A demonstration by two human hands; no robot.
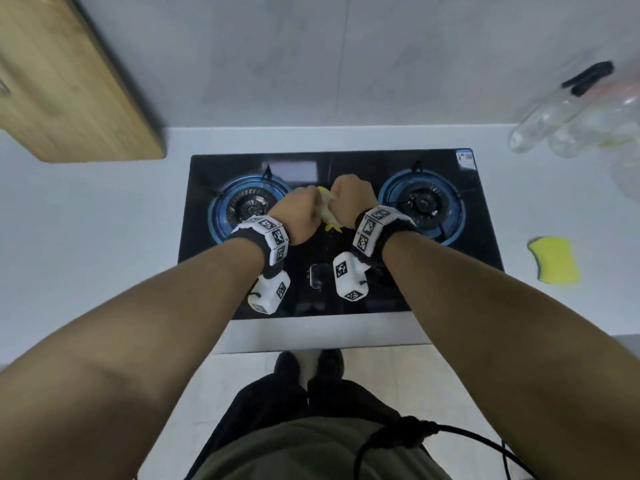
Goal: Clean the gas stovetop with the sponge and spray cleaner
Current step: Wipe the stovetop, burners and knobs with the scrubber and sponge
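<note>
**A:** ok why are both fists bunched up mid-stove? Looks like wringing.

**B:** yeah prob. Left hand (300, 212) and right hand (349, 198) sit close together, both curled tight on a pale yellow cloth (327, 211) twisted between them, a frayed end poking out toward 6 o'clock. My guess: squeezing it out over the stovetop (329, 161) so drips land on the glass, not the counter (86, 216). Can't tell if it's wet tbh.

**A:** so where's the actual sponge?

**B:** the sponge (554, 259) is parked on the counter at 3 o'clock of the stove, well apart from the hands. Yellow, wavy-edged, soft foam look. Spray bottle (561, 112) is at 1-2 o'clock, clear plastic w/ black trigger top, near the wall. Both left w/in reach, I'd say.

**A:** stove itself?

**B:** flat black glass, glossy, reflects stuff. Two round burners ringed blue, left burner (247, 206) at 9 o'clock of the hands, right burner (420, 204) at 3. Wood board (69, 81) leans at 10-11 o'clock, grainy, matte.
</note>
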